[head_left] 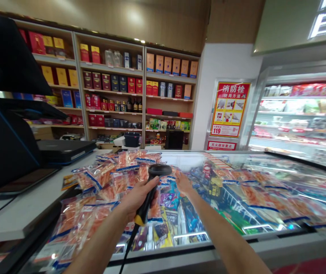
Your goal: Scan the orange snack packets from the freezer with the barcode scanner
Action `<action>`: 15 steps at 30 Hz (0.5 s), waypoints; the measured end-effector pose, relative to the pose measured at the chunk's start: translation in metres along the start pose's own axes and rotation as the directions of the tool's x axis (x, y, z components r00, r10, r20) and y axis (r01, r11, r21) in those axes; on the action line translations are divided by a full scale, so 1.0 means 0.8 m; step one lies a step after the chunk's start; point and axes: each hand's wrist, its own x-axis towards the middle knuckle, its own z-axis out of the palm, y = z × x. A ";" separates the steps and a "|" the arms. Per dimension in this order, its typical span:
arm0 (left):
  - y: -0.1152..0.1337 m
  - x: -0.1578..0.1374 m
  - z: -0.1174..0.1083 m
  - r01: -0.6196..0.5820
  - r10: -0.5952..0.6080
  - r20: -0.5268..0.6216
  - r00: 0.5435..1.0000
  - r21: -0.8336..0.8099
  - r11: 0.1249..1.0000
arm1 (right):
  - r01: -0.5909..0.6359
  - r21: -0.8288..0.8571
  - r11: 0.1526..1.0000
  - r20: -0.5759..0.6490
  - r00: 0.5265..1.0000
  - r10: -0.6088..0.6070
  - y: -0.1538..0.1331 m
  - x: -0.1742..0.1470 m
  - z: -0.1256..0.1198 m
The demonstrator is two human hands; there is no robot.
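Observation:
My left hand point(140, 196) is wrapped round the grip of a black barcode scanner point(151, 186) with a yellow lower end and a trailing cable. My right hand point(183, 183) reaches forward just right of the scanner head, its fingers closed at the edge of a clear packet with a blue stripe point(165, 179). The scanner partly hides that packet. To the left, a heap of similar packets point(120, 182) with orange-pink food inside lies on the glass-topped freezer. Several more such packets point(261, 196) are spread on the glass at the right.
Under the glass are coloured bags point(168, 224) and a white wire basket point(237, 201). A black checkout terminal point(5, 125) stands on the white counter point(17, 220) at left. Behind are shelves of boxes point(114, 82), a red fire-hydrant notice point(228, 108) and a lit display fridge point(300, 114).

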 end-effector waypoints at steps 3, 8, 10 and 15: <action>0.002 0.004 0.004 0.012 -0.012 -0.016 1.000 0.004 1.000 | -0.004 0.061 0.998 0.014 1.000 0.004 -0.010 0.014 -0.001; 0.000 0.014 0.018 -0.016 0.015 0.023 1.000 0.043 0.999 | -0.051 0.111 0.993 -0.035 0.998 0.055 0.002 0.013 -0.013; -0.002 0.018 0.025 -0.022 0.020 0.058 0.998 0.049 0.999 | -0.069 0.087 0.994 -0.098 0.992 0.078 0.025 0.009 -0.024; -0.009 0.026 0.042 -0.030 0.027 0.103 0.994 0.034 0.999 | -0.224 -0.065 0.972 -0.305 0.932 0.194 0.121 -0.014 -0.059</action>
